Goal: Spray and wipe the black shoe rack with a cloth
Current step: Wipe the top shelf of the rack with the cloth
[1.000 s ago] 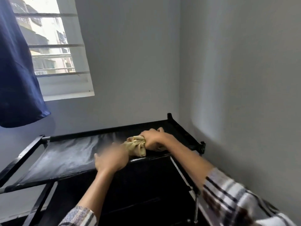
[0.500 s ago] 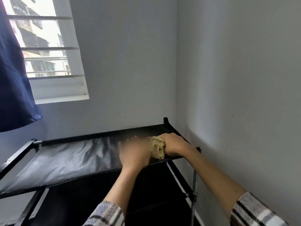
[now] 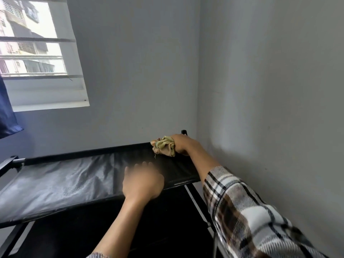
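The black shoe rack (image 3: pixel 61 181) stands in the room's corner, its top fabric shelf streaked grey on the left and darker on the right. My right hand (image 3: pixel 181 144) grips a bunched yellow-green cloth (image 3: pixel 164 147) at the shelf's back right corner, against the rear bar. My left hand (image 3: pixel 143 181) is blurred and rests on the shelf near its front edge, fingers forward; I see nothing in it. No spray bottle is in view.
Grey walls close in behind and on the right of the rack. A barred window (image 3: pixel 35 53) sits at the upper left with a dark blue curtain (image 3: pixel 7 116) beside it. Lower shelves under the top one are dark.
My right hand has carried the cloth from the shelf's front right part to its back right corner. My left hand has shifted right along the front edge. The view has swung right.
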{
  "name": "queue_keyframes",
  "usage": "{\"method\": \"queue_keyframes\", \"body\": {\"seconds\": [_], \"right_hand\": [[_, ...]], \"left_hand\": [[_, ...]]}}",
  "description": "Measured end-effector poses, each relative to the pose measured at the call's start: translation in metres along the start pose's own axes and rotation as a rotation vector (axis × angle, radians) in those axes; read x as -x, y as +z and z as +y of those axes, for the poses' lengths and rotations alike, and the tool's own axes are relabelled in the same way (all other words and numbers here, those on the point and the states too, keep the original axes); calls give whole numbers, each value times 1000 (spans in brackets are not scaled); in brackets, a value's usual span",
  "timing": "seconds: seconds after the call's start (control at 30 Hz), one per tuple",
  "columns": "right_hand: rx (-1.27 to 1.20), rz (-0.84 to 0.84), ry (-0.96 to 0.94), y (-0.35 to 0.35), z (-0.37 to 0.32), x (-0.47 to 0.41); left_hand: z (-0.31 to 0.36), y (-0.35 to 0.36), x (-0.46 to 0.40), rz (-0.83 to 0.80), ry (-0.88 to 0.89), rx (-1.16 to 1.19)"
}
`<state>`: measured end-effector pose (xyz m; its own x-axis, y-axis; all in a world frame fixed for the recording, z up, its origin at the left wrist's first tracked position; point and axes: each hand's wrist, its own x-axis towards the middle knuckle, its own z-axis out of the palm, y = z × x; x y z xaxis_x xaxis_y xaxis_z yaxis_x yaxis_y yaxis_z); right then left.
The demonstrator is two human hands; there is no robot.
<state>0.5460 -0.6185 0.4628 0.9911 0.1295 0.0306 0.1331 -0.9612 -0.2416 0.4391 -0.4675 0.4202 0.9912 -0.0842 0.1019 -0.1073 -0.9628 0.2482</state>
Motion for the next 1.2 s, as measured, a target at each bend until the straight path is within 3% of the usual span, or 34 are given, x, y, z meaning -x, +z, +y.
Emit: {"method": "queue_keyframes", "body": {"seconds": [0.33,0.53,0.73,0.97,1.1,1.2], "right_hand": [[-32,-245,-149,-13,-2,91],[-1,53,-65,6,-8,82],[98,159,33,14,-33,30],[47,-143,-46,5,-21,67],[140,-331,-107,-24,-23,87],[92,-367,-142,-53,-21,99]], "left_hand": [[6,-1,4,80,-85,32],[4,-2,1,-3,-82,31],[2,-3,0,-4,-89,43],[5,-1,5,158,-5,114],[4,-2,4,182,42,147],[2,-5,1,204,125,291]]}}
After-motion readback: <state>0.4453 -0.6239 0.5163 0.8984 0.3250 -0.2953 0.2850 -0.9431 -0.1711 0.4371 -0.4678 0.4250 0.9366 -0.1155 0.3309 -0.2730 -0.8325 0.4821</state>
